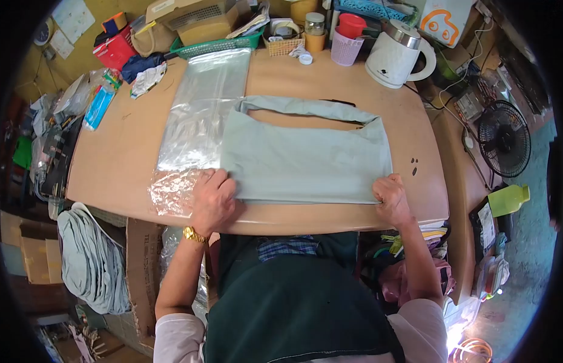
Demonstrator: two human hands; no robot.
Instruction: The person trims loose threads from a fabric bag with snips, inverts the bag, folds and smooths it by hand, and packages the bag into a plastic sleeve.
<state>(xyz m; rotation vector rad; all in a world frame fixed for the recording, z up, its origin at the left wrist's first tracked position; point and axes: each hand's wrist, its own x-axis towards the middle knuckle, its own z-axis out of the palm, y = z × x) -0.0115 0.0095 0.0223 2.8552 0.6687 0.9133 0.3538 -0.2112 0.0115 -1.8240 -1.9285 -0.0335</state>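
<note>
A pale grey-green cloth bag lies flat on the tan table, its strap looped along the far side. My left hand, with a gold watch at the wrist, is closed on the bag's near left corner. At the near right corner, my right hand has its fingers curled closed on the fabric. Clear plastic sleeves are spread to the left of the bag, partly under its left edge and beside my left hand. Both thumbs are largely hidden.
A white electric kettle stands at the back right, near a lilac cup. Baskets and a green tray line the back. Stacked grey-green cloth hangs at the lower left; a black fan stands right.
</note>
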